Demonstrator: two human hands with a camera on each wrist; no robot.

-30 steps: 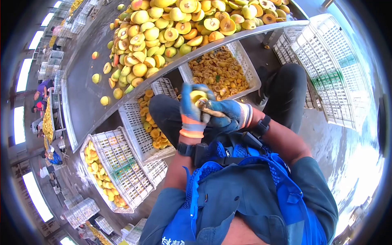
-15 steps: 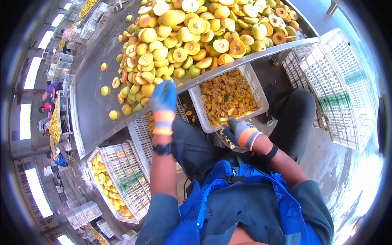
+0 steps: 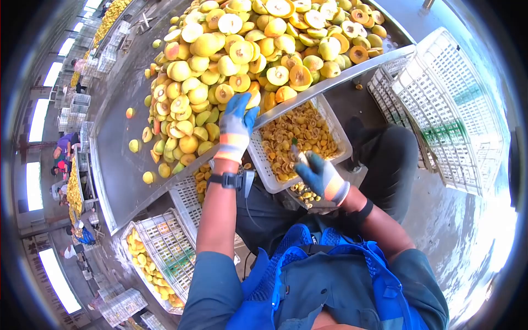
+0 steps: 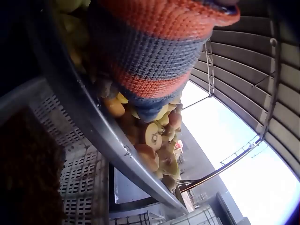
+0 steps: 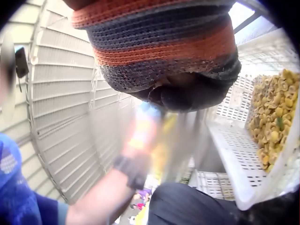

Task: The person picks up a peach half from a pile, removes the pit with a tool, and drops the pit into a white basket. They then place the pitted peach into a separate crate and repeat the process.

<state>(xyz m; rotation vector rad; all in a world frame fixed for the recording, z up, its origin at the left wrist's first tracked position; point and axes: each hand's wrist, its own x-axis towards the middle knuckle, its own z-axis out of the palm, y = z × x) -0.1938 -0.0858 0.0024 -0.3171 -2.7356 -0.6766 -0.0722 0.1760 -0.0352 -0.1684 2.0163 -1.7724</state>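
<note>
crossing rim (image 3: 352, 73), left hand (image 3: 236, 124) touches fruit (image 3: 240, 83)

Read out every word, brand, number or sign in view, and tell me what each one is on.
No text can be read with certainty.
Green marking on the right-hand white crate: too blurred.
Green marking on the left-hand white crate: too blurred.
Small pale marks on the blue vest: too small.
Marks on the far wall: too small to tell whether they are writing.

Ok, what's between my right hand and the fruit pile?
Between your right hand and the pile, the head view shows the scrap crate and metal rim.
</note>
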